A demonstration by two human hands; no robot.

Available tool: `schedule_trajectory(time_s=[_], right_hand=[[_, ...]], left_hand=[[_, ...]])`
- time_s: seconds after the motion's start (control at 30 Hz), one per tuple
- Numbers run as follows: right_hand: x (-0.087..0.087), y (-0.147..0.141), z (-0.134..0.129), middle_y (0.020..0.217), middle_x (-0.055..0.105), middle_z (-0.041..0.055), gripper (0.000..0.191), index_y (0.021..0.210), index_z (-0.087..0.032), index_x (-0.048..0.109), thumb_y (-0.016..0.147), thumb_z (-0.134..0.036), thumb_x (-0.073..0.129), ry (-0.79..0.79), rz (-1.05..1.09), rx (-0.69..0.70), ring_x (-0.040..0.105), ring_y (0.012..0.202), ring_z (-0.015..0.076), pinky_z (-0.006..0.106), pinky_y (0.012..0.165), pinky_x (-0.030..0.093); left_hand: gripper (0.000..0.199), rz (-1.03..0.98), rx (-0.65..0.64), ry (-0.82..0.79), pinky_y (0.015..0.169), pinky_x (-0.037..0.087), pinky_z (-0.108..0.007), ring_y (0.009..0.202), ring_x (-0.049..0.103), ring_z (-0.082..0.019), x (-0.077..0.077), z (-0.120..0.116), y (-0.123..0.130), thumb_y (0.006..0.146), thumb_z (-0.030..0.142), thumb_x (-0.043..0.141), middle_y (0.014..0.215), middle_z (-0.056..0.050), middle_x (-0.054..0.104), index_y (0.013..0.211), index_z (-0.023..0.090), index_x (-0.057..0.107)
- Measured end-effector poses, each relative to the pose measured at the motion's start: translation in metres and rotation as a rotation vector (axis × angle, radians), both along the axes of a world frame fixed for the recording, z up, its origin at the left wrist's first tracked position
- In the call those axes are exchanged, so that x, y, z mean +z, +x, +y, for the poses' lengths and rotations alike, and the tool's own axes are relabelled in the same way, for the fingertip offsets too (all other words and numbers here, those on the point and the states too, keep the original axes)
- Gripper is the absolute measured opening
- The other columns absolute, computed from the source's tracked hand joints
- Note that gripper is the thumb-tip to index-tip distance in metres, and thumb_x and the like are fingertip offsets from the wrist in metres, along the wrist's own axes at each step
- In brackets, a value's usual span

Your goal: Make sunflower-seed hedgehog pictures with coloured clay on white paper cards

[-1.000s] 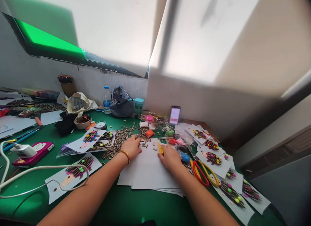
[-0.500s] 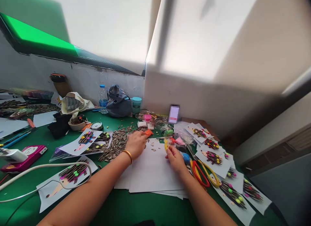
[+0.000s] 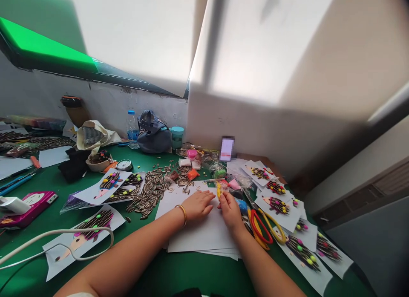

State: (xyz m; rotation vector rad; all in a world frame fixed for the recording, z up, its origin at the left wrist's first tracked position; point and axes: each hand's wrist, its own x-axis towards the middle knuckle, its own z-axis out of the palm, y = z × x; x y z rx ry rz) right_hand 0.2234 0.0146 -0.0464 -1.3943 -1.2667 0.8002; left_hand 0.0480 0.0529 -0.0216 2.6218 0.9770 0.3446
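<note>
My left hand (image 3: 197,206), a gold bangle at its wrist, lies flat on a stack of white paper (image 3: 191,239), fingers stretched out. Beside it, my right hand (image 3: 230,209) pinches a small yellow piece, perhaps modelling clay (image 3: 219,189), at the stack's right edge. A few pale seeds (image 3: 171,188) lie near the sheets' top edge. Striped sunflower seeds (image 3: 150,188) form a heap left of the paper. An orange lump (image 3: 192,174) and white packets (image 3: 185,162) sit behind it.
Red-and-yellow-handled scissors (image 3: 260,229) lie right of my hand, near several hedgehog pictures (image 3: 277,203) made with seeds. More pictures (image 3: 110,184) and a white cable (image 3: 64,232) are at left. A phone (image 3: 227,148), a blue bag (image 3: 155,137) and a bottle (image 3: 131,128) stand behind.
My left hand has moved from the seed heap toward me and right, onto the paper near my right hand. Some pale seeds have shifted toward the heap. My right hand keeps its pinch.
</note>
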Motion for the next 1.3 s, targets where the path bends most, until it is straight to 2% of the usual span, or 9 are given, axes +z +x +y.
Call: schedule_trajectory(time_s=[0.23,0.4,0.53,0.7,0.83,0.97,1.13,1.2,1.3], right_hand=[[-0.004,0.001,0.001,0.087,0.068,0.0091,0.057,0.111,-0.013,0.059,0.092,-0.061,0.033,0.014,-0.257,-0.003,0.063,0.069,0.0200,0.030,0.062,0.050],[-0.002,0.007,0.004,0.107,0.067,0.0116,0.042,0.113,-0.016,0.062,0.091,-0.048,0.044,0.020,-0.389,0.020,0.063,0.095,0.0244,0.035,0.083,0.050],[0.007,0.012,0.006,0.106,0.065,0.0092,0.028,0.105,-0.021,0.069,0.080,-0.031,0.062,0.005,-0.546,0.073,0.061,0.099,0.0252,0.037,0.093,0.045],[0.018,0.018,0.015,0.111,0.063,0.0142,0.035,0.114,-0.018,0.067,0.082,-0.015,0.054,-0.027,-0.898,0.028,0.060,0.104,0.0282,0.041,0.094,0.045],[0.020,0.021,0.026,0.136,0.054,0.0144,0.057,0.135,-0.018,0.054,0.078,-0.009,0.051,0.023,-0.853,0.044,0.049,0.126,0.0281,0.042,0.108,0.038],[0.021,0.031,0.026,0.142,0.052,0.0095,0.052,0.133,-0.017,0.056,0.081,-0.015,0.050,0.078,-0.780,0.126,0.045,0.134,0.0211,0.036,0.114,0.034],[0.022,0.054,-0.004,0.122,0.066,0.0104,0.038,0.117,-0.019,0.066,0.088,-0.031,0.046,0.013,-0.484,0.092,0.062,0.111,0.0252,0.042,0.094,0.051],[0.021,0.060,-0.018,0.110,0.071,0.0086,0.034,0.109,-0.020,0.070,0.088,-0.032,0.047,-0.070,-0.461,0.211,0.067,0.101,0.0244,0.042,0.092,0.052],[0.019,0.059,-0.030,0.119,0.069,0.0081,0.031,0.109,-0.022,0.072,0.086,-0.029,0.052,-0.076,-0.586,0.413,0.062,0.113,0.0245,0.042,0.103,0.045]], left_hand=[[0.051,0.100,0.188,0.044,0.117,0.023,-0.052,0.143,0.034,-0.029,-0.004,0.019,-0.042,0.098,0.043,0.038,0.152,-0.013,0.041,0.140,0.017,0.048],[0.043,0.105,0.172,0.146,0.115,0.030,-0.050,0.139,0.040,-0.030,0.002,0.016,-0.062,0.094,0.031,0.049,0.148,-0.015,0.047,0.135,0.016,0.053],[0.039,0.065,0.078,0.173,0.112,0.035,-0.049,0.132,0.048,-0.030,0.011,-0.017,-0.048,0.092,0.025,0.052,0.143,-0.015,0.052,0.130,0.016,0.056],[0.076,0.064,-0.190,0.062,0.110,0.031,-0.062,0.137,0.040,-0.037,0.009,-0.080,-0.026,0.074,0.060,0.070,0.149,-0.016,0.045,0.137,0.023,0.048],[0.050,0.073,-0.192,0.036,0.108,0.038,-0.055,0.129,0.050,-0.031,0.005,-0.107,-0.024,0.081,0.043,0.071,0.135,-0.011,0.058,0.124,0.025,0.055],[0.014,0.033,-0.159,0.131,0.094,0.049,-0.038,0.105,0.062,-0.023,-0.001,-0.110,-0.029,0.090,0.018,0.056,0.107,-0.009,0.067,0.103,0.020,0.060],[0.015,0.045,-0.138,0.272,0.079,0.052,-0.033,0.089,0.061,-0.022,-0.015,-0.108,-0.028,0.090,0.008,0.048,0.090,-0.008,0.064,0.090,0.017,0.060],[0.015,0.091,-0.135,0.293,0.075,0.052,-0.032,0.086,0.061,-0.022,-0.019,-0.108,-0.025,0.087,0.006,0.049,0.088,-0.009,0.063,0.086,0.016,0.061],[0.015,0.157,-0.128,0.290,0.072,0.053,-0.032,0.086,0.060,-0.023,-0.019,-0.109,-0.021,0.085,0.005,0.051,0.088,-0.009,0.063,0.085,0.015,0.061]])
